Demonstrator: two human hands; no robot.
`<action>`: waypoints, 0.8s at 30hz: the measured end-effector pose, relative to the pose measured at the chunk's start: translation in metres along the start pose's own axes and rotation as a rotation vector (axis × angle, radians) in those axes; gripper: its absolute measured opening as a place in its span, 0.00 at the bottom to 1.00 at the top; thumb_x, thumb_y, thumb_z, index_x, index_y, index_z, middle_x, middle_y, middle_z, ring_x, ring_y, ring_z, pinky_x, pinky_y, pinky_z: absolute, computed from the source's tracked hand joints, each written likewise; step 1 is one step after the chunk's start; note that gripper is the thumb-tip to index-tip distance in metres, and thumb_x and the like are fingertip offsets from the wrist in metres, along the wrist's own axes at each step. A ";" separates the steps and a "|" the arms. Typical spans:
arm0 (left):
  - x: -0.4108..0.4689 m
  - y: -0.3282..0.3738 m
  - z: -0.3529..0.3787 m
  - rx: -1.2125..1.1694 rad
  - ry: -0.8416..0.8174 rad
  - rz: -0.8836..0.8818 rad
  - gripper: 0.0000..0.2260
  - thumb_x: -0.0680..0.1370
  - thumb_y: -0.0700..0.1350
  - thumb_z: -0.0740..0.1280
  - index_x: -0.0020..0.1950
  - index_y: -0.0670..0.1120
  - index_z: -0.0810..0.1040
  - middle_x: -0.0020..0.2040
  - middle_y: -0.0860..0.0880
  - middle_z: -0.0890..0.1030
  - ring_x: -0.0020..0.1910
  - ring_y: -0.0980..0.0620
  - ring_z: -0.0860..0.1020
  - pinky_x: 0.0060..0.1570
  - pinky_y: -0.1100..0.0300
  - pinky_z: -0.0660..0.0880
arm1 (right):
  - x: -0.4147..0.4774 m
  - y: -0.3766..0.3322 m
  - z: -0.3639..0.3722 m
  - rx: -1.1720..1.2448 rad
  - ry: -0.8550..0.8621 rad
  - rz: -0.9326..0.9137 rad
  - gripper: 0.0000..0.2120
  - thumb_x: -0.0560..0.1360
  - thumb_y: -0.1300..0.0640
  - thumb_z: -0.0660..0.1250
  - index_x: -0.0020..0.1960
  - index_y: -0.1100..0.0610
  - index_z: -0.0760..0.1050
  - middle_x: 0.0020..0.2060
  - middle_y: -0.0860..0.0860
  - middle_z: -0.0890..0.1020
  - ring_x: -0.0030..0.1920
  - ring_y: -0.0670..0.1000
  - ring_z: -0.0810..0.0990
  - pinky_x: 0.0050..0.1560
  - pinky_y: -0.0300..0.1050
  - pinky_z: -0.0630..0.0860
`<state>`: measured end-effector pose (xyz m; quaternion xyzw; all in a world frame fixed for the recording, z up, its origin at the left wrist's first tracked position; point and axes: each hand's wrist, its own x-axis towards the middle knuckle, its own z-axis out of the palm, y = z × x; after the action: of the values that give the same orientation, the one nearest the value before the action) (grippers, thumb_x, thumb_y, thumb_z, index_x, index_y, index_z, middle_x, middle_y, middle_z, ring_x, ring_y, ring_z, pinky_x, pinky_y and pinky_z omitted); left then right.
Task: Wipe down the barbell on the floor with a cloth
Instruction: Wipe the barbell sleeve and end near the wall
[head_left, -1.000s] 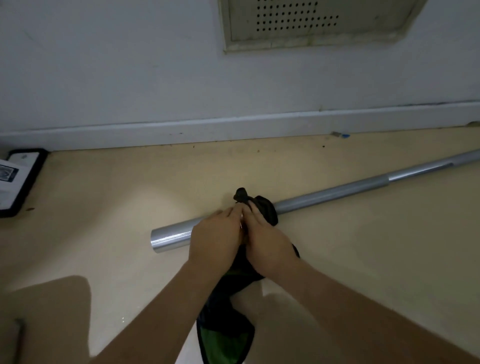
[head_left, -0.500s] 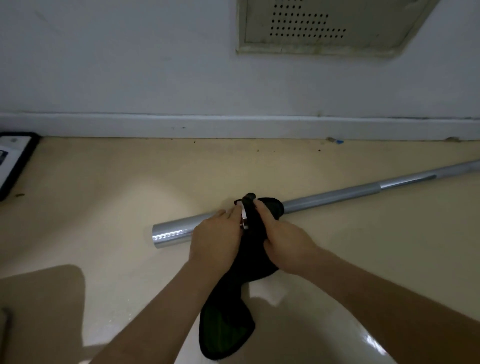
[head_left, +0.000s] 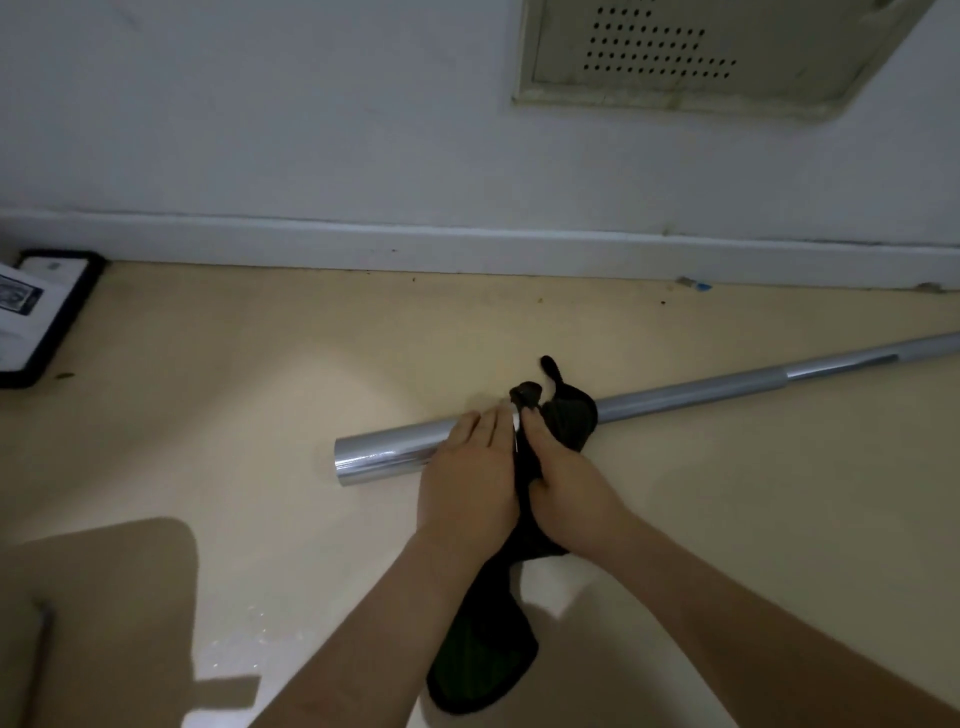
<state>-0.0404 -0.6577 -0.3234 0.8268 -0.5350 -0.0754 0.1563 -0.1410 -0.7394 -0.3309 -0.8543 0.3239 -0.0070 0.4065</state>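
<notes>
Barbell (head_left: 685, 395): lies flat on the floor (head_left: 260, 415), running from near left to far right.
Cloth (head_left: 569, 421): draped over the bar, to rub it all around.
Left hand (head_left: 470, 483): fingers pressing the cloth down.
Right hand (head_left: 569, 483): fingers closed on the cloth.

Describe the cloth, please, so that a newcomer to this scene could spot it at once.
Start at the white skirting board and come down to the silver barbell lying on the beige floor. The cloth drapes over it between both hands. It is the only black, limp thing there, trailing towards the camera.
</notes>
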 end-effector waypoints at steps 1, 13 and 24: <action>-0.004 0.001 0.000 -0.015 -0.026 -0.003 0.32 0.65 0.42 0.72 0.68 0.40 0.70 0.63 0.45 0.78 0.63 0.46 0.74 0.54 0.56 0.75 | 0.013 -0.006 -0.005 0.051 -0.044 0.059 0.30 0.79 0.66 0.55 0.77 0.54 0.49 0.61 0.49 0.73 0.57 0.50 0.75 0.58 0.35 0.68; -0.029 -0.017 -0.007 -0.232 -0.039 -0.040 0.15 0.72 0.42 0.63 0.58 0.49 0.78 0.59 0.54 0.79 0.56 0.51 0.76 0.49 0.61 0.73 | -0.006 -0.035 0.017 -0.652 0.114 -0.086 0.26 0.73 0.63 0.59 0.71 0.63 0.65 0.70 0.59 0.68 0.39 0.56 0.82 0.29 0.45 0.74; -0.013 -0.055 -0.007 -0.014 0.042 -0.104 0.16 0.75 0.48 0.66 0.62 0.48 0.75 0.58 0.49 0.80 0.58 0.47 0.76 0.45 0.54 0.70 | -0.017 -0.044 0.005 -0.858 -0.019 -0.108 0.37 0.72 0.58 0.66 0.76 0.61 0.52 0.76 0.54 0.51 0.42 0.55 0.81 0.31 0.44 0.71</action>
<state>0.0030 -0.6236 -0.3359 0.8538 -0.4874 -0.0696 0.1691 -0.1287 -0.7064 -0.2993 -0.9617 0.2485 0.1148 0.0164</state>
